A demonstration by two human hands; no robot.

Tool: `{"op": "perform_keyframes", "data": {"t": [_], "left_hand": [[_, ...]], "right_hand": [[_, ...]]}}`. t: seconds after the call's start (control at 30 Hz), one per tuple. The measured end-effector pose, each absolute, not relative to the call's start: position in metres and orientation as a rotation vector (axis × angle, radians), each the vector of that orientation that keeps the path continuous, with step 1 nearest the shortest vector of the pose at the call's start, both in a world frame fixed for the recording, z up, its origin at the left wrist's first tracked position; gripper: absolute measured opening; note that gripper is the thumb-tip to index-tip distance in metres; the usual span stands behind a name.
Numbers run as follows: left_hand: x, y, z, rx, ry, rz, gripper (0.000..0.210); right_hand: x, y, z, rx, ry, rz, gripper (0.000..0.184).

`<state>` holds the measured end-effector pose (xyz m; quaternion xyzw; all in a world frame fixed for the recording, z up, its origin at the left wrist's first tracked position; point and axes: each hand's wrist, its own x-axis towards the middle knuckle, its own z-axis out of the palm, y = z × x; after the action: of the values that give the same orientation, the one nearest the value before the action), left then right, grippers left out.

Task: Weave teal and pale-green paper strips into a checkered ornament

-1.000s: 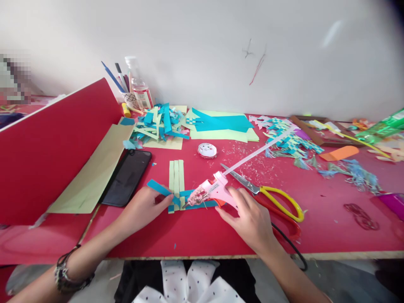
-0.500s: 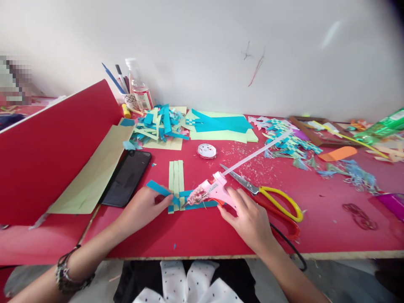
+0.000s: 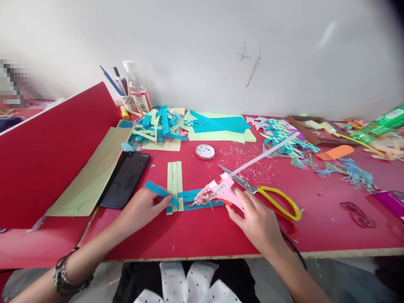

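Pinched in my left hand [image 3: 150,206] is a blue paper strip [image 3: 157,189], its free end pointing up and left. It lies across pale green paper strips [image 3: 174,176] that stand side by side on the red table. More blue strips [image 3: 191,194] run off to the right from the green ones. My right hand [image 3: 257,219] is wrapped round the handle of a pink hot glue gun [image 3: 222,189]. A long whitish glue stick [image 3: 265,155] juts from its back. The nozzle points left and down, over the blue strips and just right of the green ones.
Scissors [image 3: 277,202] with yellow and red handles lie beside my right hand. A black phone [image 3: 126,179] and a red board [image 3: 59,155] are on the left. Paper scraps [image 3: 158,126], a round white lid [image 3: 205,151] and woven pieces [image 3: 284,136] lie further back.
My right hand has drawn the glue gun a little to the right, so its nozzle is off the green strips. My left hand keeps its pinch on the blue strip.
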<state>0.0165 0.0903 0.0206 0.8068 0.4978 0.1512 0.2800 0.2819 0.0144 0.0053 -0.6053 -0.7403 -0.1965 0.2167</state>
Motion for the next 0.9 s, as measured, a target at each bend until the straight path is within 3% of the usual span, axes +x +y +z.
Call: {"op": "perform_keyframes", "data": {"t": [0.9], "left_hand": [[0.017, 0.092, 0.020, 2.163, 1.334, 0.412, 0.030]], "right_hand": [[0.333, -0.002, 0.023, -1.865, -2.066, -0.713, 0.033]]}}
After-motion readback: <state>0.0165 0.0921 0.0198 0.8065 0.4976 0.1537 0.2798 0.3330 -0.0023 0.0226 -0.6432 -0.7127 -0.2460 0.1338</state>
